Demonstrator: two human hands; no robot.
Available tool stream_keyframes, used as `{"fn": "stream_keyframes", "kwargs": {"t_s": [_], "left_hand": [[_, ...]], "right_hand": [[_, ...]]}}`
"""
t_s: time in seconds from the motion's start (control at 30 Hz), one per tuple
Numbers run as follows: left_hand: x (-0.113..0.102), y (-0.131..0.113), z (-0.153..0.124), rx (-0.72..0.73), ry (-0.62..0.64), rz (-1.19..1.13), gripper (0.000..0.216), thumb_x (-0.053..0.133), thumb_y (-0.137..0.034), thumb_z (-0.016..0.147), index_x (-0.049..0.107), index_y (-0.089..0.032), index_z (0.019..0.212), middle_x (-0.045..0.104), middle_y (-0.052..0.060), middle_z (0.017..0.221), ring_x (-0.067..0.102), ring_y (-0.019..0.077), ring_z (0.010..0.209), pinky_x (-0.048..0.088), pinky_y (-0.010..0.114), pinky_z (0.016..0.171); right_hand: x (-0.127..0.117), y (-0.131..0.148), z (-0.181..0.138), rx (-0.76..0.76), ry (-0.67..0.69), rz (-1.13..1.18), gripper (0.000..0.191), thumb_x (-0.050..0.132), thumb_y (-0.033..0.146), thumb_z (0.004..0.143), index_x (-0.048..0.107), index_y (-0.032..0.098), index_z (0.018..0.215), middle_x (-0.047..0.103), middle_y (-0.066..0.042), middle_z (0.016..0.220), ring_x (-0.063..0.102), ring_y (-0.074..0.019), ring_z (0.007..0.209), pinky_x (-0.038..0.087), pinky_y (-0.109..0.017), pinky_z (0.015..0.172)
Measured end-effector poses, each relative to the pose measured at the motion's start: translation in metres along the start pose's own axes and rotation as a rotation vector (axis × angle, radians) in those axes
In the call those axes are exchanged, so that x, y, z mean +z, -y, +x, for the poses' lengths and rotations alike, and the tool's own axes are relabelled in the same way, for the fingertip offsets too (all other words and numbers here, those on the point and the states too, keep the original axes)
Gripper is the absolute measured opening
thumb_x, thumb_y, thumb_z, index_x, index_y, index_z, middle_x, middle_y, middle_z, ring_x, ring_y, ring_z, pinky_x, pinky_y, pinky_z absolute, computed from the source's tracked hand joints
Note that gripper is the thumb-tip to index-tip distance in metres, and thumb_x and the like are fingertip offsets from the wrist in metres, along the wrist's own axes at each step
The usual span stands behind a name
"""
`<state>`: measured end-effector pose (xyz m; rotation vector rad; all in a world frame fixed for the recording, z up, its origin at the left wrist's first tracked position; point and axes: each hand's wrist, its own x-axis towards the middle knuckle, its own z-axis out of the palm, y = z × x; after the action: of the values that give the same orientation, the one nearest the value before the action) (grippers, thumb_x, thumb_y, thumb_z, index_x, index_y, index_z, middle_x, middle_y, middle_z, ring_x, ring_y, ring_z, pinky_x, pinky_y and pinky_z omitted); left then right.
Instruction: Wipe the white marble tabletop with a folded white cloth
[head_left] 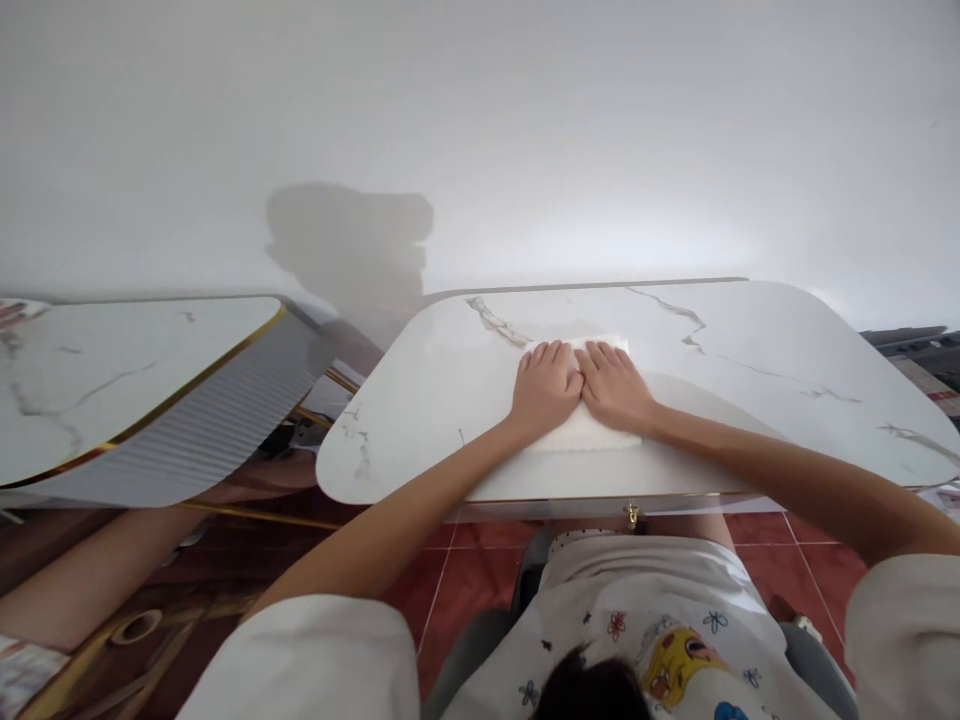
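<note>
A white folded cloth or paper towel lies on a white marble-look table, near its middle. My left hand and my right hand lie flat on top of it, side by side and touching at the thumbs, fingers stretched out toward the wall. Both hands press down on the cloth and hold nothing. Most of the cloth is hidden under my palms; its far edge and near edge show.
A second marble-look table with a gold rim and ribbed side stands to the left, with a narrow gap between the two. Another person's arm reaches in at lower left. Red floor tiles lie below; a white wall is behind.
</note>
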<state>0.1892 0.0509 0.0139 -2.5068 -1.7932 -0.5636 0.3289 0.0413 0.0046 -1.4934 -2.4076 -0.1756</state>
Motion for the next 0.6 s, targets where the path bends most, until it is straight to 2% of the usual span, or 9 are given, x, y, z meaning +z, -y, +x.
{"fn": "stream_keyframes", "kwargs": {"t_s": [0.17,0.33,0.47,0.6], "left_hand": [[-0.011,-0.007,-0.034,-0.021,0.041,-0.027,0.050,0.035,-0.030,0.092,0.049,-0.015,0.138,0.049,0.011,0.148,0.038,0.0278,0.140,0.028,0.048,0.118],[-0.013,-0.023,-0.054,-0.014,0.060,-0.031,0.051,0.035,-0.030,0.091,0.048,-0.017,0.139,0.048,0.012,0.148,0.037,0.0294,0.141,0.030,0.052,0.117],[-0.013,-0.033,-0.058,-0.012,0.067,-0.042,0.052,0.035,-0.029,0.090,0.049,-0.014,0.138,0.048,0.012,0.148,0.035,0.0310,0.142,0.029,0.053,0.117],[-0.010,-0.035,-0.046,-0.041,0.080,-0.060,0.052,0.036,-0.030,0.089,0.049,-0.016,0.137,0.047,0.010,0.149,0.033,0.0296,0.144,0.027,0.052,0.119]], "right_hand": [[-0.005,0.022,-0.030,0.046,-0.071,0.038,0.049,0.030,0.024,0.097,0.050,0.008,0.139,0.050,-0.019,0.145,0.044,-0.0331,0.135,0.035,-0.051,0.109],[-0.013,0.023,-0.059,0.030,-0.140,0.057,0.047,0.033,0.023,0.096,0.055,0.010,0.136,0.053,-0.017,0.143,0.046,-0.0306,0.135,0.037,-0.048,0.111],[-0.020,0.019,-0.069,0.028,-0.099,0.059,0.048,0.033,0.022,0.095,0.054,0.009,0.136,0.054,-0.017,0.142,0.046,-0.0309,0.134,0.038,-0.048,0.109],[-0.022,0.010,-0.059,0.025,-0.036,0.062,0.048,0.035,0.021,0.093,0.053,0.007,0.135,0.053,-0.019,0.142,0.046,-0.0326,0.133,0.037,-0.048,0.108]]}}
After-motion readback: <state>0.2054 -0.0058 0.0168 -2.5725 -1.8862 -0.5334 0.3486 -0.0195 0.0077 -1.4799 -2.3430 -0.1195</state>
